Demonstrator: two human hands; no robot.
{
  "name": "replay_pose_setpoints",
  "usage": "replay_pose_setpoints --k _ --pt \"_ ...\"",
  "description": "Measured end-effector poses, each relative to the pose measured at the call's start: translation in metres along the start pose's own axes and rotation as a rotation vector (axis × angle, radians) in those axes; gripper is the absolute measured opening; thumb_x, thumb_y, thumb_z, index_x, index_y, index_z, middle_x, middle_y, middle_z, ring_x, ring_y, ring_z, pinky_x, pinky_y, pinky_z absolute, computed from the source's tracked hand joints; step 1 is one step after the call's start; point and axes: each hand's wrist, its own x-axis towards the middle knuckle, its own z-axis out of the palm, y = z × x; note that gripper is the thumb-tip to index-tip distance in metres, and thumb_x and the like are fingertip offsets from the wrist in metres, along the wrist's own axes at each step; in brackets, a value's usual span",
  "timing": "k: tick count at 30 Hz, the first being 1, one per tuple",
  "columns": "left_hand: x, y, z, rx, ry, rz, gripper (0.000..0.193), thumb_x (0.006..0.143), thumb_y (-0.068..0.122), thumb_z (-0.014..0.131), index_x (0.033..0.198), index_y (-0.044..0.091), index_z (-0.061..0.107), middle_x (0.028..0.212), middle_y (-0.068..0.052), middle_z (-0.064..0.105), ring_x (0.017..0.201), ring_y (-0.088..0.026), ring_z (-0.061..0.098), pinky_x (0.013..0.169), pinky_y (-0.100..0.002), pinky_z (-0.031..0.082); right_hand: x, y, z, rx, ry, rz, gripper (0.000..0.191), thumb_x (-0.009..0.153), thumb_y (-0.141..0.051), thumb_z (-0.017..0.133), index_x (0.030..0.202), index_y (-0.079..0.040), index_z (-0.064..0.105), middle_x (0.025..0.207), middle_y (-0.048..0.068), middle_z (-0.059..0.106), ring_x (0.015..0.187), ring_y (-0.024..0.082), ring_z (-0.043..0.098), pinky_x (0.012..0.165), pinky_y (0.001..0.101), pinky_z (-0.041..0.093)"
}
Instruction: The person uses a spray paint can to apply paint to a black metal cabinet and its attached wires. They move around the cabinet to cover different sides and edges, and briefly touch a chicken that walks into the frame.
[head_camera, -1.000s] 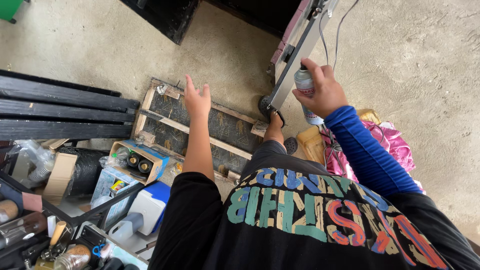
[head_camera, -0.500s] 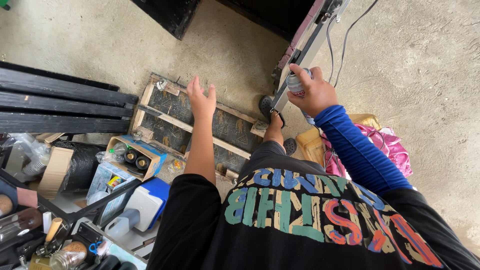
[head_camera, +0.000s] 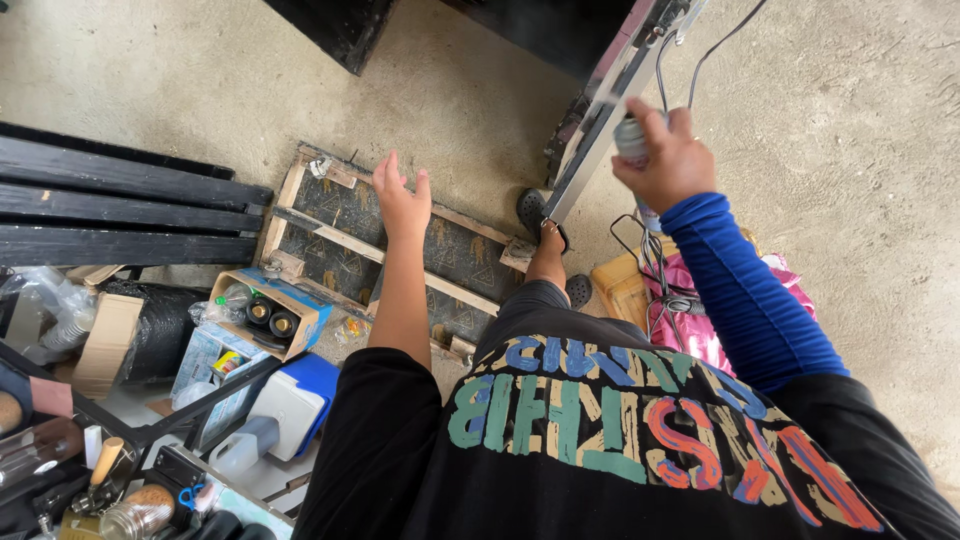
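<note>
My right hand (head_camera: 668, 157), on a blue-sleeved arm, grips a small spray can (head_camera: 631, 140) and holds it up against a slanted metal frame bar (head_camera: 610, 105) at the upper right. A faint mist shows by the can's top. My left hand (head_camera: 400, 200) hangs open in the air with its fingers spread, holding nothing, above a wooden frame with dark panels (head_camera: 340, 225) that lies on the concrete floor. My black shirt with coloured lettering fills the lower middle. One foot in a dark clog (head_camera: 535, 215) stands at the base of the bar.
A black slatted bench (head_camera: 110, 200) lies at the left. Below it sit a cardboard box with bottles (head_camera: 270, 315), a blue and white container (head_camera: 290, 405), jars and tools. A pink cloth (head_camera: 700, 330), cables and a yellowish block (head_camera: 620, 285) lie under my right arm.
My right hand with the can has risen higher along the metal bar. The view has shifted, and my left hand stays open above the wooden frame.
</note>
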Motion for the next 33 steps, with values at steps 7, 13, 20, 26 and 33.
replay_pose_setpoints --k 7,13,20,26,33 --pt "0.001 -0.003 0.002 -0.012 0.037 0.028 0.066 0.097 0.028 0.071 0.154 0.011 0.043 0.154 -0.016 0.041 0.124 -0.032 0.064 0.098 -0.042 0.057 -0.026 -0.026 0.009 -0.021 -0.11 -0.064 0.073 0.085 -0.04 0.081 0.15 -0.029 0.051 0.109 0.021 0.058 0.073 0.037 0.071 0.061 0.0479 0.061" --pt "0.0 -0.005 0.004 -0.043 0.047 0.051 0.066 0.096 0.026 0.072 0.154 0.011 0.044 0.153 -0.016 0.04 0.123 -0.032 0.063 0.098 -0.041 0.056 -0.012 -0.001 0.0 -0.027 -0.004 0.012 0.071 0.087 -0.037 0.081 0.15 -0.026 0.05 0.113 0.021 0.058 0.074 0.039 0.07 0.064 0.0488 0.06" --pt "-0.004 -0.011 -0.002 -0.012 0.034 0.028 0.065 0.096 0.026 0.072 0.153 0.011 0.044 0.152 -0.015 0.04 0.123 -0.032 0.063 0.097 -0.041 0.057 -0.033 -0.02 0.01 0.019 -0.023 -0.057 0.073 0.084 -0.037 0.083 0.149 -0.026 0.051 0.109 0.021 0.058 0.073 0.039 0.07 0.063 0.0487 0.06" --pt "-0.005 -0.01 -0.001 -0.015 0.025 0.031 0.064 0.097 0.026 0.07 0.153 0.011 0.044 0.152 -0.014 0.042 0.122 -0.031 0.063 0.097 -0.042 0.057 0.024 0.02 0.007 0.004 0.062 0.045 0.074 0.086 -0.035 0.086 0.15 -0.025 0.049 0.112 0.022 0.056 0.074 0.039 0.071 0.062 0.047 0.062" --pt "-0.004 -0.009 -0.004 0.002 0.014 0.021 0.063 0.099 0.027 0.068 0.154 0.011 0.042 0.153 -0.014 0.04 0.125 -0.03 0.061 0.097 -0.042 0.056 0.051 0.033 -0.009 -0.067 0.081 -0.001 0.073 0.089 -0.035 0.085 0.152 -0.027 0.048 0.114 0.023 0.056 0.071 0.038 0.07 0.059 0.0465 0.062"
